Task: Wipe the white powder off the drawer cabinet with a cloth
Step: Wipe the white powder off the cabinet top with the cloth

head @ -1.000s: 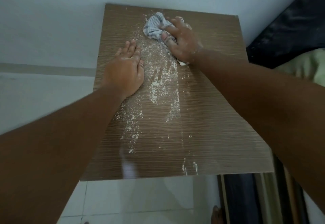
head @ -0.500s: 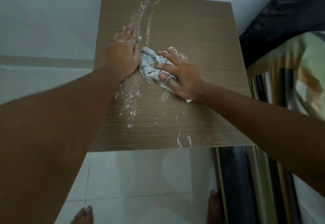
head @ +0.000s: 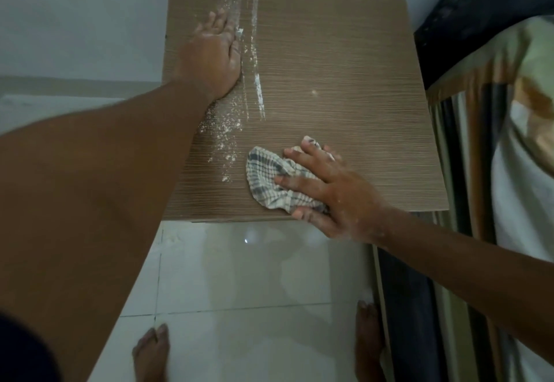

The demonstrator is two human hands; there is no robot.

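The drawer cabinet's brown wood-grain top fills the upper middle of the head view. White powder lies in long streaks and scattered specks down its left half. My right hand presses a bunched checked cloth flat on the top near the front edge, fingers spread over it and dusted with powder. My left hand rests palm down on the left part of the top, fingers together, just left of the powder streaks. The right half of the top shows almost no powder, only one small speck.
A pale wall runs behind and to the left of the cabinet. Glossy white floor tiles lie below its front edge, with my bare feet on them. A bed with striped and patterned bedding stands close against the cabinet's right side.
My right hand dragged the cloth from the far edge down to the front edge, clearing powder from the middle. My left hand stayed planted. The view tilted downward.
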